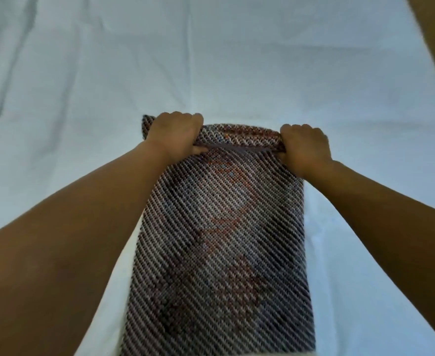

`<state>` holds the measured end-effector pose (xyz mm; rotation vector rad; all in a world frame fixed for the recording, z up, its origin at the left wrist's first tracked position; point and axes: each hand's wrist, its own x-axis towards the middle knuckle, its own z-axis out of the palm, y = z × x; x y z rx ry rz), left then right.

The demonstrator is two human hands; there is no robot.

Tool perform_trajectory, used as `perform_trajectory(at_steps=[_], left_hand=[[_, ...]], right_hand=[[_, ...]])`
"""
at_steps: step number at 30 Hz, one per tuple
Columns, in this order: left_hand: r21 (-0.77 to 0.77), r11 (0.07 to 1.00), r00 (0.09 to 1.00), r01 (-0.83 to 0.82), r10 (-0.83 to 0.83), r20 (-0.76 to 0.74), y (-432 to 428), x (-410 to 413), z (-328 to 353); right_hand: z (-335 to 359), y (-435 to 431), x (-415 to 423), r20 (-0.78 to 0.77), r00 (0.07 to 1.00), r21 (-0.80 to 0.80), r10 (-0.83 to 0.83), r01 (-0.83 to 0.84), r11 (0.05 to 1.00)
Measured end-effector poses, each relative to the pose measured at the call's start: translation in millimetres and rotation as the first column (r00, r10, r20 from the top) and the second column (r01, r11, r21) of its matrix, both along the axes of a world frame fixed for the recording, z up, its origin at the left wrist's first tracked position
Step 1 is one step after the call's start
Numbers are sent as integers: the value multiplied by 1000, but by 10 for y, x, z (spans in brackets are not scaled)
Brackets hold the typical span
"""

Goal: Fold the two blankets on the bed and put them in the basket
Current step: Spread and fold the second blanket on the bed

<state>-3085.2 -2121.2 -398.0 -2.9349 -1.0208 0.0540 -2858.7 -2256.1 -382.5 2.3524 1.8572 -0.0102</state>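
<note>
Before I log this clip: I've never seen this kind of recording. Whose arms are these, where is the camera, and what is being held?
No machine: a person works with bare hands. The picture comes from a camera worn on their head, looking forward and down, so the two arms reaching in from below are their own. A knitted blanket, grey-brown with reddish patches, lies as a long strip on a white bed sheet. The left hand and right hand each grip its far end, where the fabric is turned over.
</note>
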Motion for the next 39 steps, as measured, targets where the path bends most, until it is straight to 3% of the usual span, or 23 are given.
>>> perform_trajectory(at_steps=[5,10,14,17,20,23,26,29,31,36,39], left_hand=[[-38,998,998,-42,44,43,-881,-426,476],[-62,997,986,51,-40,163,-1980,-1020,691],[-43,983,968,181,-171,184,-2735,-1398,549],[-111,983,989,145,-141,37,-3184,-1593,205],[-269,951,963,-150,79,-257,-3532,-1736,-196],[-359,900,941,-247,135,-311,-3630,-1733,-294],[-362,904,972,-227,188,-138,-3473,-1626,-182],[-256,950,975,-182,208,80,-3235,-1393,-81],[-257,946,959,-199,242,149,-3085,-1135,-85],[-298,910,951,-289,308,17,-2745,-710,-393],[-268,909,946,-321,322,-39,-2511,-764,-696]], right_hand=[[403,-814,-325,-74,997,63,4,1,998],[595,-1929,-766,-314,950,120,2,37,992],[375,-2680,-1130,-370,929,-6,1,-4,1000],[81,-3015,-1345,-373,923,-164,-95,35,986],[-206,-3177,-1513,-322,935,-369,-147,19,929],[-281,-3160,-1585,-327,918,-466,-223,49,883],[-195,-3007,-1611,-411,869,-359,-277,125,925],[-141,-2726,-1697,-494,855,-25,-160,169,985],[-156,-2488,-1819,-517,852,88,-86,153,984],[-440,-1920,-2031,-548,834,37,-61,97,995],[-782,-1812,-1840,-440,898,-46,-14,-7,999]])
